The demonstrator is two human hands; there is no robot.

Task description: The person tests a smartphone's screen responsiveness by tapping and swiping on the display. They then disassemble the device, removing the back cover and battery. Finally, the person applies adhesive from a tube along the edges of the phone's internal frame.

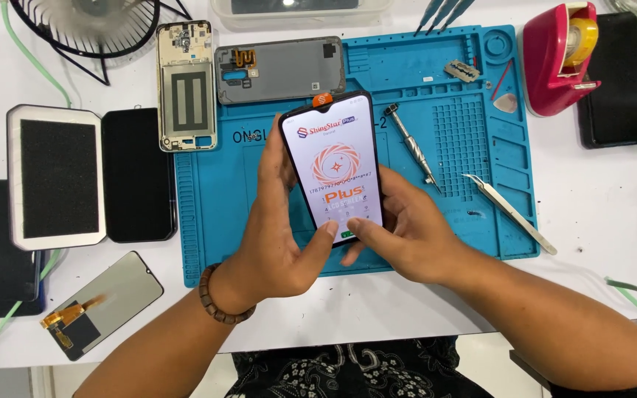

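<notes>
Both my hands hold a phone screen panel (pixel 333 158) upright over the blue work mat (pixel 481 140). Its front is covered by a white protective film with red and orange print and an orange pull tab at the top. My left hand (pixel 278 236), with a brown bead bracelet on the wrist, grips the panel's left edge and its thumb rests on the lower face. On the right edge sits my right hand (pixel 399 232), thumb pressing the bottom of the film.
A phone back cover (pixel 280 70) and a bare frame (pixel 186 85) lie at the mat's top left. A screwdriver (pixel 411 147), tweezers (pixel 510 214) and a blade (pixel 462 71) lie on the mat. Foam-lined box (pixel 57 177), another screen panel (pixel 101 306), red tape dispenser (pixel 562 59), fan (pixel 86 26).
</notes>
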